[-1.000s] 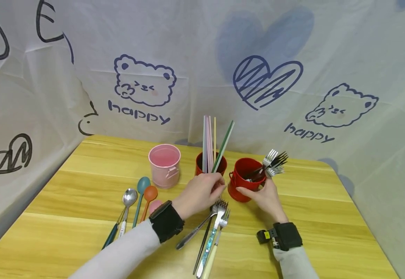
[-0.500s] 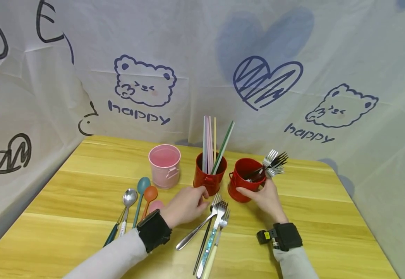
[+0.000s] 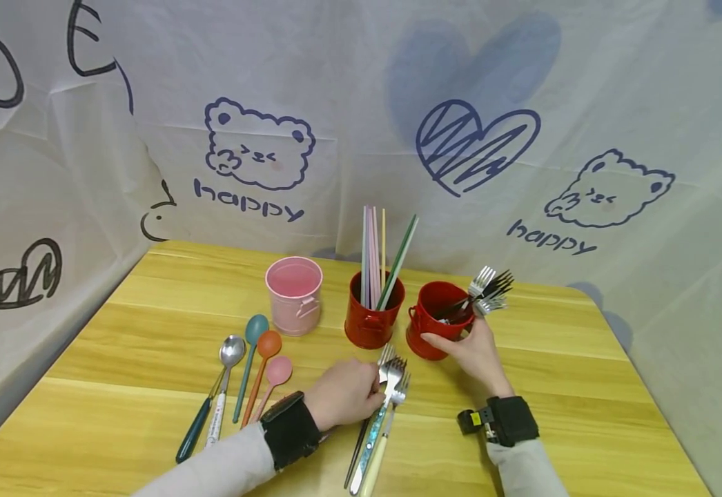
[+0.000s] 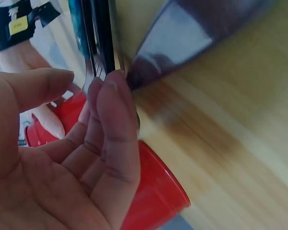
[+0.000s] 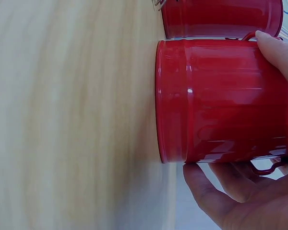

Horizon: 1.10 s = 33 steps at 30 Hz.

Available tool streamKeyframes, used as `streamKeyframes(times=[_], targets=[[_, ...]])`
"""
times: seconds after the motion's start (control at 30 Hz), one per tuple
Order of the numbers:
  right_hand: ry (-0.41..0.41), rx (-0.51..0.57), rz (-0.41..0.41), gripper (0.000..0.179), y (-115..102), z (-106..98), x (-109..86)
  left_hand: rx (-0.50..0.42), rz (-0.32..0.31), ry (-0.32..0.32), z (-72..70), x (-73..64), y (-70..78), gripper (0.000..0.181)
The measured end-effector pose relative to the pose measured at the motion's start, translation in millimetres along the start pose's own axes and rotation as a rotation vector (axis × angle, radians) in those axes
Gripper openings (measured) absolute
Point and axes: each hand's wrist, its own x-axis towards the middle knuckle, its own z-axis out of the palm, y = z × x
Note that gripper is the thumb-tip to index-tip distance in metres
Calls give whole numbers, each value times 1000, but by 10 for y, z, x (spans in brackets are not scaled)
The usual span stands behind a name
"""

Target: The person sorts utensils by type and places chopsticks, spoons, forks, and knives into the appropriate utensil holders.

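Observation:
My left hand (image 3: 345, 393) is over the pile of forks (image 3: 396, 376) in the middle of the table. In the left wrist view its fingertips are at or beside a wide silver handle (image 4: 177, 45), with the thumb standing apart; whether they touch is unclear. Beside that handle lie forks with blue, black and cream handles. My right hand (image 3: 477, 353) grips a red bucket (image 3: 422, 347) around its side, thumb and fingers on opposite sides in the right wrist view. Several forks (image 3: 491, 284) lean out of this bucket, tines up.
Left of the gripped bucket stands another red bucket (image 3: 370, 330), holding several chopsticks (image 3: 371, 262). A pink bucket (image 3: 293, 314) is farther left. Several spoons (image 3: 268, 345) lie on the wooden table (image 3: 119, 386) at left. A printed cloth (image 3: 361, 103) hangs behind.
My left hand has drawn back from the chopstick bucket, down onto the forks, now covering most of the silver one. The right hand has stayed on its bucket.

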Motion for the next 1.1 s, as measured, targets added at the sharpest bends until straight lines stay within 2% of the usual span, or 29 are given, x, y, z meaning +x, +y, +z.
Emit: streamKeyframes(times=[0.1,0.33,0.47,0.63,0.8,0.9,1.1], targets=[[-2,3,14,84,-65,6,-22,28,-24,-2,32,-23,66,26],[-10,-3,16,78,-391,-33,-135,127,-58,-5,109,-18,186,28],[-17,-11,16,78,-453,-41,-159,184,-91,-14,141,8,236,27],[-19,-7,16,78,-405,-33,-137,233,-122,-3,146,30,278,28],[-10,-3,15,82,-140,-5,-46,246,-135,1,143,45,287,30],[-8,-7,5,84,-12,-2,-12,228,-148,-16,138,56,282,30],[-8,-4,8,83,20,-5,0,154,-167,-69,132,83,240,30]])
